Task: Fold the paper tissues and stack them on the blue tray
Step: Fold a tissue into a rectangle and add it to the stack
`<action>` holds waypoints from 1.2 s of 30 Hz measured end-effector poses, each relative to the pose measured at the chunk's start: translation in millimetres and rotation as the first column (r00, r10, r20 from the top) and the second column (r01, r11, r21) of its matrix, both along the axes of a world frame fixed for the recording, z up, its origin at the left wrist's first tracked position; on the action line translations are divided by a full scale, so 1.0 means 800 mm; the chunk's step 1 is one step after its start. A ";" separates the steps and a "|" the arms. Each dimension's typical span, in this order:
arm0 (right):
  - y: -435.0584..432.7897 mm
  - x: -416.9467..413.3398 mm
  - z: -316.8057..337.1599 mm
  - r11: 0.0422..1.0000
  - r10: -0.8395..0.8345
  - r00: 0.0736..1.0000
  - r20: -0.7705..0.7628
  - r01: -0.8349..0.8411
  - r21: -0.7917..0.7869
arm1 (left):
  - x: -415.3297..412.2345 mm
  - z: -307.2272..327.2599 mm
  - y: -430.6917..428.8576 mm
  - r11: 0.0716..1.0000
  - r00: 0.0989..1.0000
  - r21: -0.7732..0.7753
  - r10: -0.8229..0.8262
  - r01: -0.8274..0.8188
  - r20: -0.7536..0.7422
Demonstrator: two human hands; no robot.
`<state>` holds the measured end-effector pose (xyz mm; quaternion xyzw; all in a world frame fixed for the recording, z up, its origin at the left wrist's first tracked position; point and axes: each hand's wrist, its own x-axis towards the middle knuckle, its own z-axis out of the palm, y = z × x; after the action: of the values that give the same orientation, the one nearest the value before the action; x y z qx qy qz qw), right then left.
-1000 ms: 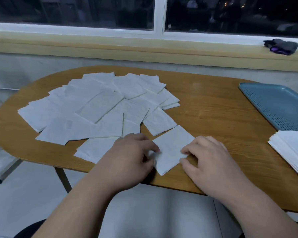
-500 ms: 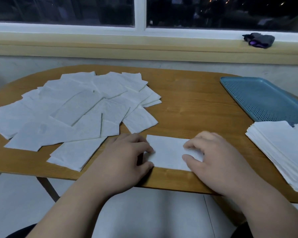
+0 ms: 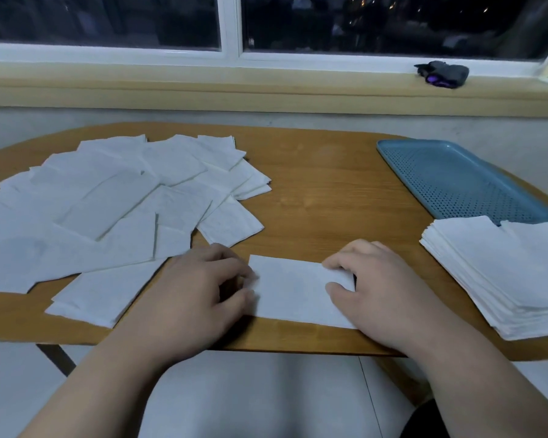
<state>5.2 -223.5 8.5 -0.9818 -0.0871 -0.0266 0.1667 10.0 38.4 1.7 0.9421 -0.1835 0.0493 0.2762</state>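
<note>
Folded tissue (image 3: pixel 295 289): white oblong lying flat on the table (image 3: pixel 323 191), lower centre of frame, its near long edge just inside the table's near edge.
Left hand (image 3: pixel 200 289): fingers curled, thumb and fingertips pinching the tissue's left end.
Right hand (image 3: pixel 383 292): forefinger and thumb curled onto the tissue's right end, pinching it.
Open room: bare wood runs up the centre, between the loose tissues (image 3: pixel 108 210) at left and the blue tray (image 3: pixel 456 178) at upper right.
Stack (image 3: pixel 503 273): folded tissues at the right edge, overlapping the tray's near end.
</note>
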 end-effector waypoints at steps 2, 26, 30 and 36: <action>0.003 0.000 0.003 1.000 -0.002 1.000 0.009 0.002 0.010 | 0.005 0.003 0.012 0.999 0.999 -0.025 0.048 -0.048 -0.006; 0.142 0.153 0.021 0.979 -0.156 0.968 -0.197 0.178 0.100 | 0.042 0.010 0.046 0.974 0.981 -0.168 0.128 -0.151 -0.144; 0.133 0.137 0.037 0.950 -0.208 0.973 -0.102 0.225 0.216 | 0.041 0.013 0.046 0.971 0.981 -0.185 0.124 -0.150 -0.147; 0.094 0.099 0.056 0.903 -0.316 0.949 0.002 0.300 0.309 | 0.040 0.013 0.041 0.967 0.983 -0.208 0.119 -0.146 -0.138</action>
<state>84.4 -147.9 53.1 -0.9447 0.0698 -0.0914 0.3073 41.9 71.3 12.4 0.9178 -0.0960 0.0286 0.3843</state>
